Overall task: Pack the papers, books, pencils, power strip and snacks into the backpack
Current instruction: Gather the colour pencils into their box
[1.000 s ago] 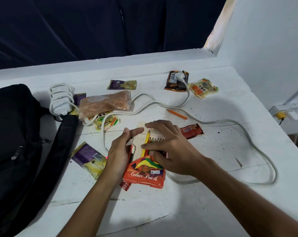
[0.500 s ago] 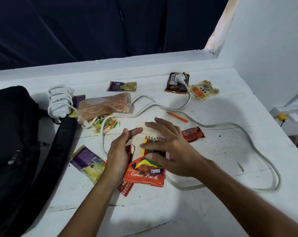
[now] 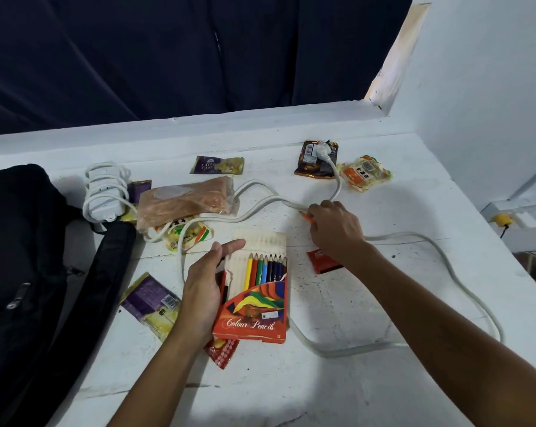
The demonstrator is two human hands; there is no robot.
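Observation:
An orange colour pencil box [image 3: 254, 315] lies on the white table [image 3: 337, 383], its tray slid out with several pencils [image 3: 265, 268] showing. My left hand [image 3: 203, 285] holds the box by its left edge. Farther back, my right hand [image 3: 334, 229] pinches a loose orange pencil [image 3: 305, 216] lying beside the white cable [image 3: 260, 208]. The power strip [image 3: 105, 192] sits wound in its cord next to the black backpack [image 3: 23, 272] at the left. Snack packets lie around: a purple one [image 3: 151, 302], an orange bag [image 3: 185, 201], a brown one [image 3: 316, 160].
The cable loops widely over the right half of the table [image 3: 463, 285]. A red packet [image 3: 323, 261] lies under my right wrist, another red one [image 3: 222, 351] under the pencil box. A white wall stands to the right, a dark curtain behind the table.
My right hand left the pencil tray and reached back to the loose orange pencil near the cable. The left hand stayed on the box.

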